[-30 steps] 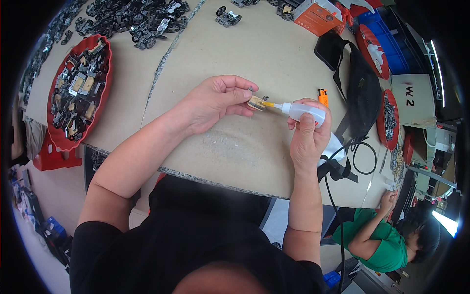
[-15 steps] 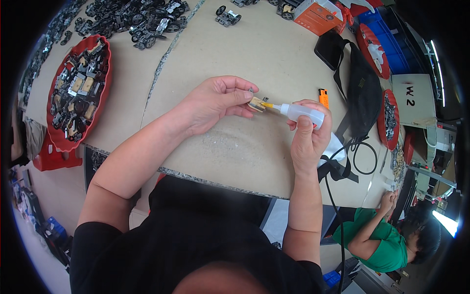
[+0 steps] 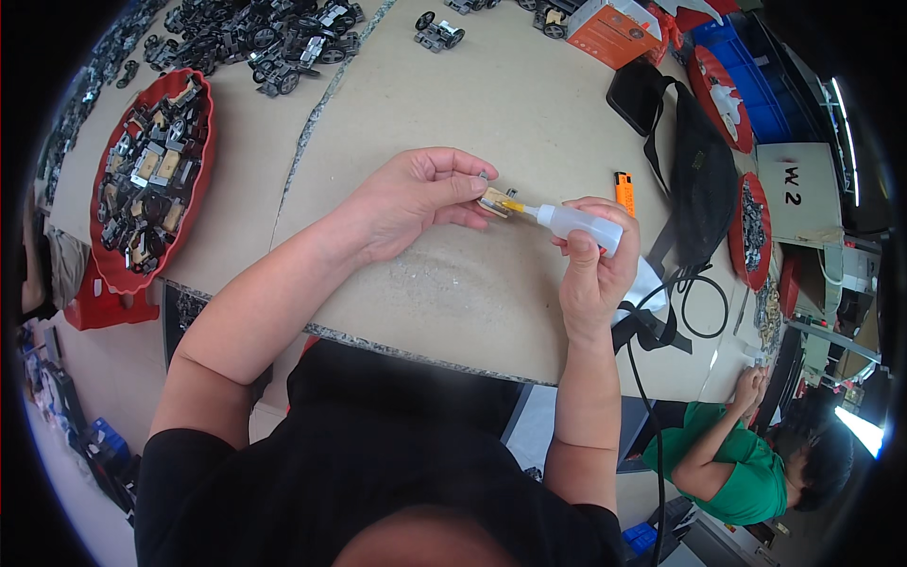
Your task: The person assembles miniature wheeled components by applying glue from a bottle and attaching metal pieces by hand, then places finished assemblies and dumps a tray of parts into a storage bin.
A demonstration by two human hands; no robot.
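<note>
– Beige tabletop spreads across the view. What's at the centre of the work?
– One small tan-faced part, over the middle of the table, pinched between the thumb and fingers of the left hand.
– And the right hand?
– Curled round a white squeeze bottle, tilted, its yellow tip pointing left at the part. Whether tip and part touch, I can't tell.
– What lies around them?
– Just right of the bottle, an orange lighter, then a black bag. Well to the left, a red tray heaped with tan and black pieces; beyond it, a pile of black wheeled pieces.
– Anyone else?
– Someone in a green shirt, at the lower right.
</note>
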